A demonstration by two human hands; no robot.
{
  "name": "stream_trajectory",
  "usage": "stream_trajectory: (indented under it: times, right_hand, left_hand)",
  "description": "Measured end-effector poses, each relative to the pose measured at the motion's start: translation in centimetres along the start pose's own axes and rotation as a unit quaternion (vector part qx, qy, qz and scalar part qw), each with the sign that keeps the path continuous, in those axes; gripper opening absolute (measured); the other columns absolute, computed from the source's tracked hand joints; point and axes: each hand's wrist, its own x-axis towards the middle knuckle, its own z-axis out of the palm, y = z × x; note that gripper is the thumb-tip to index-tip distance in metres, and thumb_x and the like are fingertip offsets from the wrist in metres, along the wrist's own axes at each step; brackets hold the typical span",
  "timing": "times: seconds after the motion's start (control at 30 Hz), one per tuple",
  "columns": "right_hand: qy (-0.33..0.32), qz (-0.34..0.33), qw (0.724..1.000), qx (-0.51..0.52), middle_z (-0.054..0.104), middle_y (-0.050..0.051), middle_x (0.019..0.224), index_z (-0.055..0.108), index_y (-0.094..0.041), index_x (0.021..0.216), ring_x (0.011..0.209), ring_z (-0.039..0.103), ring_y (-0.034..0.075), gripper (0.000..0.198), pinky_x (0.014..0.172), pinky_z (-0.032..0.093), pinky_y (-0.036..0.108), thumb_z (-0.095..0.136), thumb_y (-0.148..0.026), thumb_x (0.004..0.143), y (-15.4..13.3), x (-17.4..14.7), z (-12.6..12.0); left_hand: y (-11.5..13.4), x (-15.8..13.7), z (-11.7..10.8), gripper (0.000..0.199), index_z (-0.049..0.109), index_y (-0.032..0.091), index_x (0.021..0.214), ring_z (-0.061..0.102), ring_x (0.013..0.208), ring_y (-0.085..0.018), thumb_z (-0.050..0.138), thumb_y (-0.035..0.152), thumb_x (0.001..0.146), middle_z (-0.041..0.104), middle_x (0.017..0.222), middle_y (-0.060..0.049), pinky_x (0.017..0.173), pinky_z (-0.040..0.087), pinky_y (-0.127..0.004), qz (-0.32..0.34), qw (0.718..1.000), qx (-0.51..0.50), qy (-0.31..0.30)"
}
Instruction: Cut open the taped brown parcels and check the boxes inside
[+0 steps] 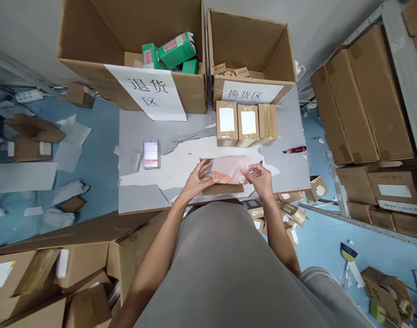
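Note:
A pale pink and white packet (230, 166) with an orange patch is stretched between my hands near the table's front edge. My left hand (199, 177) is closed on its left end, thumb in front and fingers behind. The thumb and fingers of my right hand (258, 177) pinch its right end, by a small white square outlined in red. Below the packet lies brown cardboard (222, 189), mostly covered, so I cannot tell its full shape. Behind stand small taped cartons (227, 123) with white labels. A red and black utility knife (295, 149) lies to the right.
Two large cardboard boxes with Chinese signs stand at the back: the left box (191, 91) holds green packages, the right box (252, 27) small orange ones. A phone (151, 155) lies on the left. Shelved cartons (375, 91) line the right; a carton-filled box (126, 255) stands lower left.

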Motion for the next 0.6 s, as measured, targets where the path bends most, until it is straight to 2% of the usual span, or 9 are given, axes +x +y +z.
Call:
stream_trajectory:
  times: [0.07, 0.13, 0.2, 0.27, 0.37, 0.43, 0.5, 0.6]
  right_hand:
    - [0.002, 0.008, 0.999, 0.039, 0.071, -0.004, 0.075, 0.066, -0.025, 0.085, 0.050, 0.063, 0.013, 0.064, 0.050, 0.045, 0.026, 0.103, -0.072, 0.062, -0.5, 0.0, 0.3]
    - [0.001, 0.013, 0.998, 0.061, 0.067, -0.005, 0.069, 0.065, -0.025, 0.084, 0.050, 0.063, 0.013, 0.064, 0.050, 0.047, 0.025, 0.104, -0.070, 0.062, -0.5, -0.1, 1.0]
    - [-0.001, 0.013, 0.997, 0.070, 0.065, -0.006, 0.067, 0.064, -0.025, 0.084, 0.051, 0.063, 0.013, 0.062, 0.050, 0.048, 0.025, 0.103, -0.070, 0.064, -0.5, -0.4, 1.7]
    - [-0.005, 0.005, 0.997, 0.071, 0.066, -0.007, 0.071, 0.068, -0.025, 0.093, 0.052, 0.063, 0.013, 0.060, 0.051, 0.050, 0.025, 0.101, -0.068, 0.067, -0.5, -0.8, 2.1]
    - [-0.049, -0.017, 0.998, 0.024, 0.067, -0.007, 0.081, 0.075, -0.026, 0.123, 0.058, 0.066, 0.013, 0.061, 0.056, 0.052, 0.025, 0.093, -0.063, 0.079, -1.0, -1.6, 1.8]
    - [-0.100, -0.040, 0.992, -0.065, 0.064, -0.008, 0.076, 0.078, -0.025, 0.133, 0.060, 0.065, 0.013, 0.054, 0.061, 0.051, 0.025, 0.085, -0.057, 0.089, -1.4, -2.0, 1.1]
    - [-0.119, -0.068, 0.979, -0.152, 0.060, -0.008, 0.068, 0.083, -0.023, 0.126, 0.062, 0.062, 0.015, 0.041, 0.064, 0.050, 0.025, 0.074, -0.050, 0.097, -1.7, -2.1, 0.4]
    - [-0.067, -0.097, 0.974, -0.195, 0.068, -0.003, 0.073, 0.085, -0.023, 0.112, 0.068, 0.065, 0.017, 0.035, 0.071, 0.053, 0.028, 0.064, -0.048, 0.099, -1.5, -1.8, -0.1]
  left_hand:
    - [0.7, -0.2, 0.4, 0.108, 0.060, 0.022, 0.155, 0.075, 0.135, -0.035, 0.106, 0.063, 0.067, 0.073, 0.153, -0.021, 0.110, 0.066, -0.048, -0.034, 0.997, -0.043, 0.046]
    - [1.2, -0.3, 0.9, 0.092, 0.070, 0.019, 0.134, 0.079, 0.119, -0.030, 0.107, 0.065, 0.064, 0.081, 0.130, -0.015, 0.101, 0.069, -0.044, -0.083, 0.990, -0.086, 0.070]
    - [1.6, -0.5, 1.3, 0.080, 0.074, 0.018, 0.113, 0.080, 0.106, -0.025, 0.108, 0.066, 0.059, 0.082, 0.112, -0.011, 0.094, 0.069, -0.039, -0.121, 0.984, -0.114, 0.069]
    - [2.0, -0.6, 1.5, 0.074, 0.074, 0.018, 0.098, 0.078, 0.096, -0.021, 0.110, 0.065, 0.053, 0.082, 0.103, -0.008, 0.088, 0.067, -0.033, -0.128, 0.982, -0.121, 0.070]
    - [2.8, -1.0, 1.3, 0.072, 0.076, 0.019, 0.093, 0.074, 0.087, -0.017, 0.109, 0.068, 0.053, 0.083, 0.098, -0.006, 0.078, 0.063, -0.026, -0.107, 0.985, -0.112, 0.076]
    - [3.5, -1.2, 0.8, 0.071, 0.077, 0.019, 0.094, 0.073, 0.083, -0.017, 0.109, 0.068, 0.054, 0.083, 0.095, -0.006, 0.073, 0.060, -0.025, -0.089, 0.989, -0.097, 0.062]
    - [4.1, -1.5, 0.2, 0.071, 0.078, 0.019, 0.096, 0.073, 0.081, -0.017, 0.110, 0.065, 0.053, 0.084, 0.094, -0.006, 0.071, 0.058, -0.026, -0.076, 0.993, -0.079, 0.041]
    - [4.9, -2.0, -0.7, 0.078, 0.079, 0.019, 0.108, 0.075, 0.079, -0.019, 0.112, 0.059, 0.051, 0.084, 0.093, -0.005, 0.071, 0.059, -0.028, -0.073, 0.995, -0.056, 0.025]
